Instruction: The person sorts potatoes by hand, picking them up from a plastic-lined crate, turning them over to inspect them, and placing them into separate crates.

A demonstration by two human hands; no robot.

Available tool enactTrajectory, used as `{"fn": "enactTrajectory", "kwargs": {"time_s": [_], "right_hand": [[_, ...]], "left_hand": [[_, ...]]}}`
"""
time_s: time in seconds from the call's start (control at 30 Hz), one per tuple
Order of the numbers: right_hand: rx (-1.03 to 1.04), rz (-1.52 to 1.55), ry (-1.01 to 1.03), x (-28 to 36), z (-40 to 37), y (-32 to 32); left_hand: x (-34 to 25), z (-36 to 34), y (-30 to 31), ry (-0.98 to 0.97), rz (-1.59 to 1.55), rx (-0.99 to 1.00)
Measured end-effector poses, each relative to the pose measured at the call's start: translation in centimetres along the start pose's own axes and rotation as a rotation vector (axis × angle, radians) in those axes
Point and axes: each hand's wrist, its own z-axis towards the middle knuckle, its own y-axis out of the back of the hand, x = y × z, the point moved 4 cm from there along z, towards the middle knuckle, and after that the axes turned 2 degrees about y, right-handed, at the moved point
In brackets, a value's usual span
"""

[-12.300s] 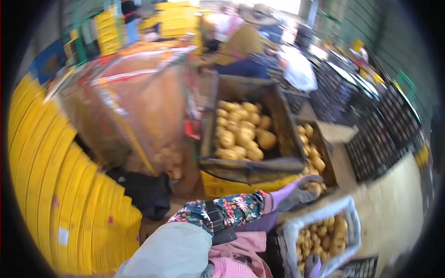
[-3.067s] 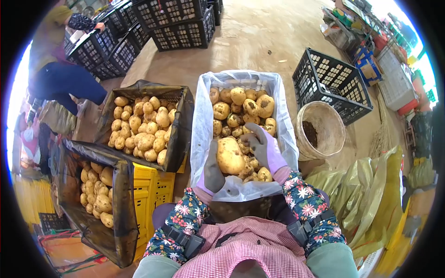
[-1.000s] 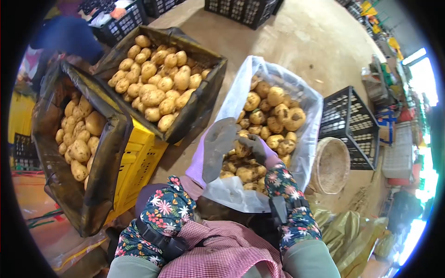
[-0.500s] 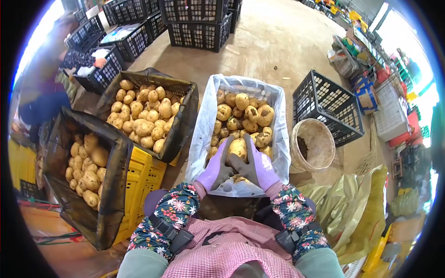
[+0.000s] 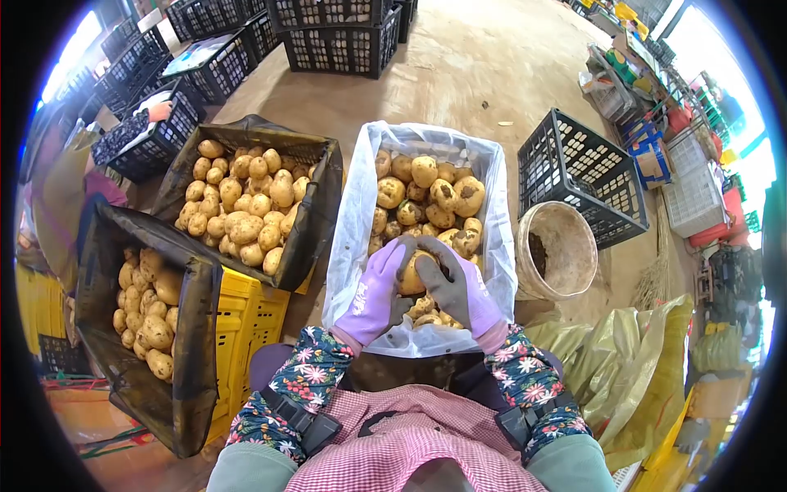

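Both my gloved hands cup one potato (image 5: 412,273) over the plastic-lined crate (image 5: 351,215) of potatoes right in front of me. My left hand (image 5: 375,291), in a purple glove, wraps its left side. My right hand (image 5: 456,284), in a grey and purple glove, covers its right side. The crate below holds several more potatoes, some scabbed with dark spots.
Two dark-lined crates of potatoes (image 5: 311,215) (image 5: 190,328) sit to the left on yellow crates (image 5: 247,328). A dirty bucket (image 5: 561,251) and a black crate (image 5: 589,174) stand to the right. More black crates (image 5: 344,33) line the far floor. Another person (image 5: 59,197) stands at far left.
My hands have lifted slightly and turned the potato between them; the left glove's back now faces up. The view shifted a little.
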Motion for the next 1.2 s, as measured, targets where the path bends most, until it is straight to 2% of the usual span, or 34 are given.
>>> {"fn": "enactTrajectory", "kwargs": {"time_s": [0.07, 0.1, 0.13, 0.2, 0.23, 0.27, 0.33, 0.37, 0.4, 0.47, 0.5, 0.53, 0.6, 0.63, 0.67, 0.73, 0.77, 0.8, 0.83, 0.87, 0.9, 0.97, 1.0, 1.03, 1.07, 1.13, 1.2], "right_hand": [[0.011, 0.178, -0.248, -2.2, 0.3, 0.5], [-0.041, 0.595, -0.412, -3.3, 0.1, 0.7], [-0.047, 0.600, -0.410, -3.6, 0.1, 0.8], [-0.182, 0.677, -0.412, -3.9, 0.4, 1.2], [-0.134, 0.597, -0.308, -3.5, 0.5, 1.3], [-0.122, 0.602, -0.301, -3.1, 0.4, 1.0], [0.012, 0.379, -0.095, -1.0, 0.1, 0.2], [0.044, 0.228, 0.028, 0.2, -0.2, -0.1], [0.042, 0.230, 0.027, 0.5, -0.2, -0.4], [0.083, -0.300, 0.216, 1.6, -0.6, -1.3], [0.094, -0.366, 0.184, 1.3, -0.9, -1.5], [0.092, -0.365, 0.185, 1.2, -0.7, -1.5], [0.203, 0.360, 0.029, 0.7, -0.3, -1.8], [0.149, 0.491, -0.097, 0.0, -0.4, -2.1], [0.150, 0.493, -0.091, 0.0, -0.2, -1.8], [-0.009, 0.745, -0.361, -1.6, 0.6, 0.3], [-0.072, 0.675, -0.351, -2.2, 1.0, 1.5], [-0.121, 0.626, -0.351, -2.1, 1.2, 3.3], [-0.177, 0.605, -0.355, -2.7, 1.4, 4.6], [-0.223, 0.582, -0.362, -3.8, 1.6, 5.9], [-0.188, 0.399, -0.327, -5.9, 2.1, 7.4], [-0.089, 0.009, -0.329, -7.3, 2.8, 9.6], [-0.084, 0.008, -0.331, -7.6, 3.2, 9.7], [0.083, -0.362, -0.310, -8.1, 3.6, 9.4], [0.248, -0.728, -0.281, -8.8, 3.8, 9.1], [0.405, -0.809, -0.056, -12.1, 3.7, 6.3], [0.445, -1.064, 0.128, -14.3, 3.4, 3.2]], "left_hand": [[-0.3, -0.4, 0.1, -0.148, -0.128, -0.095], [0.3, -0.3, -0.7, 0.094, -0.316, -0.042], [-0.3, -0.3, -0.1, 0.090, -0.311, -0.036], [-0.8, -0.6, 0.1, 0.440, -1.364, 0.046], [-0.8, -0.7, 0.3, 0.434, -1.362, 0.032], [-0.7, -0.8, 0.2, 0.475, -1.502, 0.054], [-0.4, -1.0, 0.0, 0.558, -1.775, 0.118], [-0.3, -1.0, 0.1, 0.479, -1.622, 0.177], [-0.2, -1.0, -0.1, 0.482, -1.620, 0.179], [-1.7, -0.7, -0.3, 0.618, -1.824, 0.220], [-2.0, -1.0, 0.0, 0.501, -1.746, 0.168], [-1.5, -0.9, -0.3, 0.500, -1.744, 0.169], [0.3, -0.8, -1.1, 0.541, -1.685, 0.124], [0.2, -1.0, -1.1, 0.626, -1.715, 0.103], [0.6, -1.1, -0.9, 0.622, -1.711, 0.101], [2.7, -1.0, 0.0, 0.643, -1.726, -0.093], [2.1, -0.7, 2.8, 0.632, -1.689, -0.157], [3.4, -0.9, 5.1, 0.542, -1.489, -0.383], [2.9, -0.8, 8.5, 0.459, -1.663, -0.505], [1.3, -1.4, 12.0, 0.360, -1.465, -0.545], [2.1, -2.4, 16.2, 0.298, -1.241, -0.701], [4.3, -5.7, 22.5, 0.152, -1.389, -0.832], [5.9, -7.6, 25.1, 0.079, -1.450, -0.860], [6.9, -8.9, 27.1, 0.026, -1.632, -0.877], [7.7, -9.8, 28.4, -0.029, -1.814, -0.885], [7.4, -9.5, 28.0, -0.041, -1.730, -0.940], [4.0, -6.8, 23.5, 0.199, -1.455, -0.945]]}}
